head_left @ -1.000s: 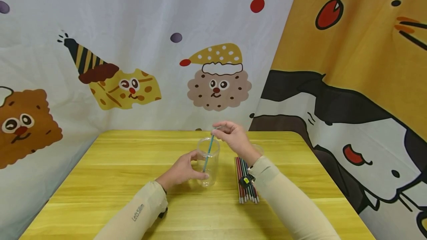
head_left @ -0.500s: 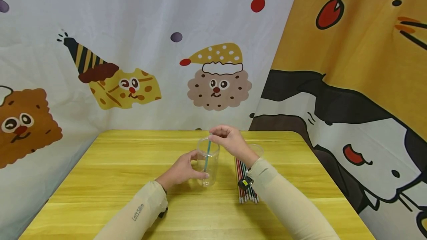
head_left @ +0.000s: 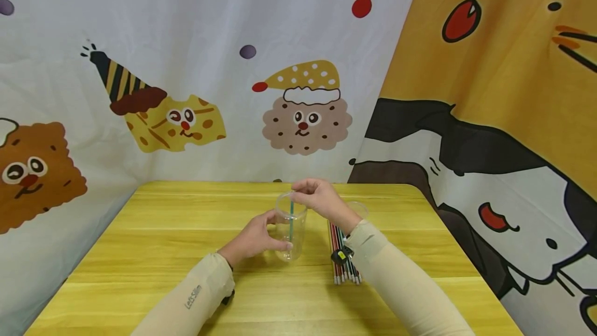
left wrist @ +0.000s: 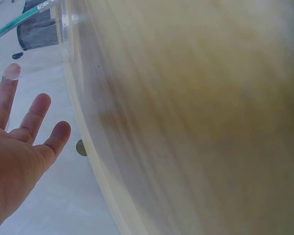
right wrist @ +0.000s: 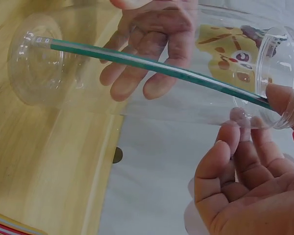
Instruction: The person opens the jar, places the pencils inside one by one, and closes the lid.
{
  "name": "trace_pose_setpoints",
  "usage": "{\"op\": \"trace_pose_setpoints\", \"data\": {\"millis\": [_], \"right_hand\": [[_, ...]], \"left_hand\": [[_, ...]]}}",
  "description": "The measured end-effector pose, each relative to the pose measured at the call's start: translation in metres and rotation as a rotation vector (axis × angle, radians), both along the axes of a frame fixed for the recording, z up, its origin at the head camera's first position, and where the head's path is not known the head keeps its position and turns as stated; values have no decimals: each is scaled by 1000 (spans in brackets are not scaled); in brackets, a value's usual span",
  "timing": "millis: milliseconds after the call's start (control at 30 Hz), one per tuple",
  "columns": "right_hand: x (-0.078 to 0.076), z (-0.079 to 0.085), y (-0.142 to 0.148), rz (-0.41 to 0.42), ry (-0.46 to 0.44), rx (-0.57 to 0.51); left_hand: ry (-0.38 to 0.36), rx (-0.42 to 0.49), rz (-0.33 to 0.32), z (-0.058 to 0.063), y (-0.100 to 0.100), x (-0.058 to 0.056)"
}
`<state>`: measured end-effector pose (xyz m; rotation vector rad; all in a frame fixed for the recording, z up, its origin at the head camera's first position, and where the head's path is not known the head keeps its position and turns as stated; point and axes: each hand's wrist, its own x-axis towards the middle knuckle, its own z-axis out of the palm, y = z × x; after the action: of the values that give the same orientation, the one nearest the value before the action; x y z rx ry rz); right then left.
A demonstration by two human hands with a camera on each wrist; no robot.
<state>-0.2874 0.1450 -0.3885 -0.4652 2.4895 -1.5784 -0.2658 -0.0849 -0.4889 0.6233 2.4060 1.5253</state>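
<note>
A printed cloth (head_left: 196,30) hung behind the scene, and in front of it stretched the yellow wood-grain table (head_left: 112,268), on which the work was done with 2 hands. The left hand (head_left: 254,237) gripped the clear cup (head_left: 299,235) from the side, thumb in front and fingers behind; that seemed a sound brace, though a light squeeze was wiser, since thin plastic would probably flex. The right hand (head_left: 322,201) pinched the top of 1 green pencil at the mouth of the cup, its other fingers bent loosely outside the wall. The cup stood upright, near the middle of the table. Beside it, partly under the right forearm, lay the bundle of pencils (head_left: 342,272), side by side, so the forearm was best kept lifted to avoid rolling them. The green pencil (right wrist: 157,67) stood almost wholly inside the cup, slanting from base to rim; a good finish likely meant easing it down and freeing the fingertips without catching the lip. Its eraser end (right wrist: 43,42) pointed downward by the base; whether it touched, I could not tell, so feeling for contact before letting go made sense.
</note>
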Motion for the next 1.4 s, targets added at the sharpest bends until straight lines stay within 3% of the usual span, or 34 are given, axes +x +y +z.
{"op": "trace_pose_setpoints", "data": {"millis": [167,567,933,1233,1400], "right_hand": [[2,2,-3,-15,-21,0],[1,1,-6,-84,93,-1],[2,9,-6,-3,209,86],[6,15,-9,5,161,125],[8,21,-9,55,292,242]], "left_hand": [[6,-6,1,0,0,0],[13,-19,11,-1,0,-2],[18,-13,9,-2,0,-3],[18,-30,10,-1,0,-1],[22,-33,1,0,0,-2]]}}
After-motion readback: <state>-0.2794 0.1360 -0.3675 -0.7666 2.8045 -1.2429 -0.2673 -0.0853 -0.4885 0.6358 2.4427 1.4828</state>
